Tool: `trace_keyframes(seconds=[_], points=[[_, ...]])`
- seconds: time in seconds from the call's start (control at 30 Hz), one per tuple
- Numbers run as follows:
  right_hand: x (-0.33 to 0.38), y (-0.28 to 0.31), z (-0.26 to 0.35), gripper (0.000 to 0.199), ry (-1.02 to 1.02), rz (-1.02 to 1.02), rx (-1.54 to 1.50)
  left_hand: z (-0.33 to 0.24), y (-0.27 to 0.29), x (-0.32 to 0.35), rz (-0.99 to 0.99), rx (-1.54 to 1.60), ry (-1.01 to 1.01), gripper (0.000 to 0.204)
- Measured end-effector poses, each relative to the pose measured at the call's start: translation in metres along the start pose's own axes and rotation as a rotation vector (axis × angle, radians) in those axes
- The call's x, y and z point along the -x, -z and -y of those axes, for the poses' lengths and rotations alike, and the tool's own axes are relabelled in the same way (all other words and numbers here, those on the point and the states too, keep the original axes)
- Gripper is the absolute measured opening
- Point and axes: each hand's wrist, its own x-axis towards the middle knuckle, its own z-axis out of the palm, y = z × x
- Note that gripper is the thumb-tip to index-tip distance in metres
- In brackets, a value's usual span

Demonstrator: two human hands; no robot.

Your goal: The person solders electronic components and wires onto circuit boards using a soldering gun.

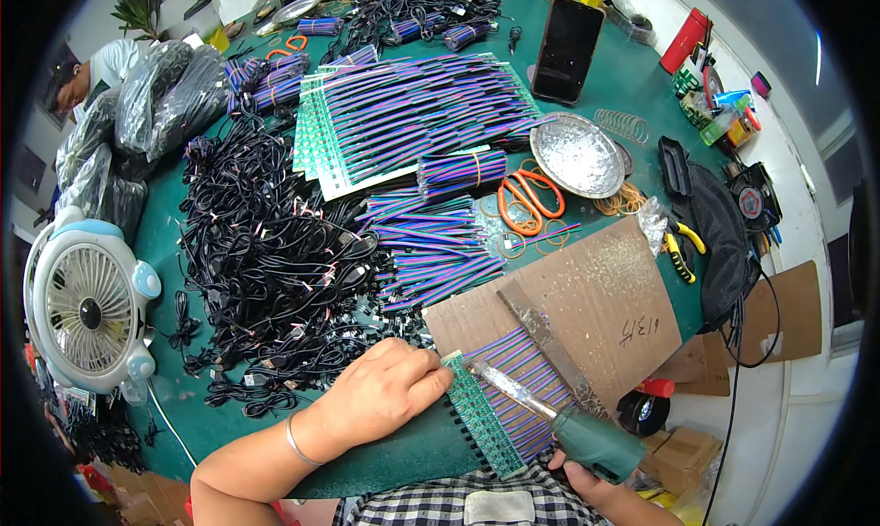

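My left hand (pixel 390 389) is closed, its fingertips at the upper end of a green circuit board strip (pixel 481 421). What sits between those fingers is hidden. In my right hand (pixel 577 476), partly hidden, is a soldering iron (pixel 596 442) with a thick green handle. Its metal tip (pixel 500 379) reaches to the strip's upper part, close to my left fingers. Thin multicoloured wires (pixel 527 366) run from the strip across a brown board (pixel 587 297). Over the wires lies a flat metal bar (pixel 555 347).
Black cables (pixel 266 242) heap up at left beside a fan (pixel 89 311). Wired green panels (pixel 412 123), wire bundles (pixel 431 242), orange scissors (pixel 522 205), a metal dish (pixel 577 155) and a phone (pixel 566 49) lie beyond. Yellow-handled cutters (pixel 683 251) are at right. Another person (pixel 105 68) bends at far left.
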Motion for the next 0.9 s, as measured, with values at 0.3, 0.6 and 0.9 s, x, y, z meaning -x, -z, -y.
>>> trace_keyframes(seconds=[0.3, 0.6, 0.9], points=[[0.000, 0.006, -0.011, 0.034, 0.008, 0.098, 0.045, 0.001, -0.001, 0.002, -0.001, 0.021, 0.004, 0.025], [-0.001, 0.010, -0.015, 0.036, 0.041, 0.037, 0.082, 0.003, -0.003, 0.001, 0.018, 0.019, 0.001, 0.026], [-0.006, -0.003, 0.009, 0.029, 0.233, -0.033, 0.048, -0.003, -0.003, -0.001, -0.069, -0.138, -0.053, 0.022]])
